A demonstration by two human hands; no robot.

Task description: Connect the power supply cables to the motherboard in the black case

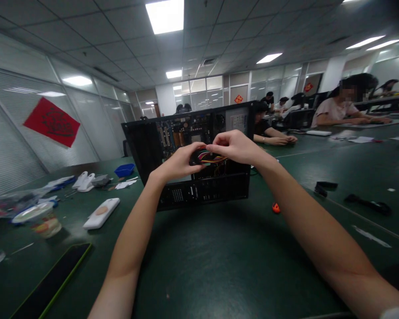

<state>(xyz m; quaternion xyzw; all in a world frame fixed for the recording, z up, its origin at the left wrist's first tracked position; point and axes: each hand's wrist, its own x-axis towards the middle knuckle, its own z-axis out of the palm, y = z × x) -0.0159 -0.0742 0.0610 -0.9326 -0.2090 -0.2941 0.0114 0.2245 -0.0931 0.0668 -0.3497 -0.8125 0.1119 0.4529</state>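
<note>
A black computer case (142, 141) stands on the green table with its side open toward me. Inside it a motherboard (196, 126) with slots shows behind my hands. A bundle of coloured cables (204, 156), red, yellow, white and black, runs between my hands in front of the board. My left hand (177, 164) is curled round the left end of the bundle, thumb below. My right hand (234, 146) pinches some of the wires from the right, fingertips close to the left hand's. The exact grip of the right fingertips is partly hidden.
On the left lie a phone (53, 279), a white power bank (102, 213), a plastic cup (43, 221) and a blue tray (124, 169). An orange-red object (275, 208) and black straps (367, 204) lie to the right. Other people sit beyond at the tables.
</note>
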